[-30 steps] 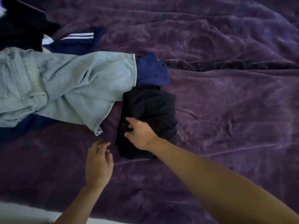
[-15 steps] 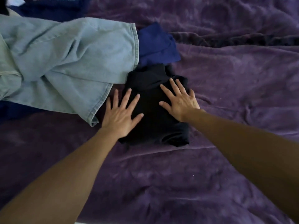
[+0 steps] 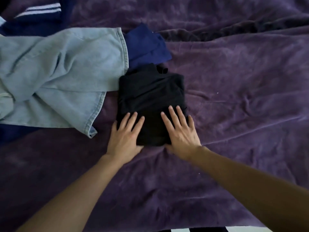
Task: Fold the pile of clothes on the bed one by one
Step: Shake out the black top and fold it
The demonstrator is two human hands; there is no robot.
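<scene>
A black garment (image 3: 150,96), folded into a compact rectangle, lies in the middle of the purple bed cover (image 3: 234,114). My left hand (image 3: 124,138) lies flat on its near left corner with fingers straight and spread. My right hand (image 3: 182,134) lies flat on its near right corner, fingers straight. Light blue jeans (image 3: 58,77) sprawl unfolded to the left, one leg hem touching the black garment's left edge. A dark blue garment (image 3: 147,46) pokes out behind the black one.
A navy garment with white stripes (image 3: 40,12) lies at the far left behind the jeans. More navy cloth (image 3: 13,133) shows under the jeans at the left edge. The purple cover stretches wrinkled to the right.
Both hands have slid back toward me over the black garment, from its middle to its near edge. A second ago only my right hand touched it.
</scene>
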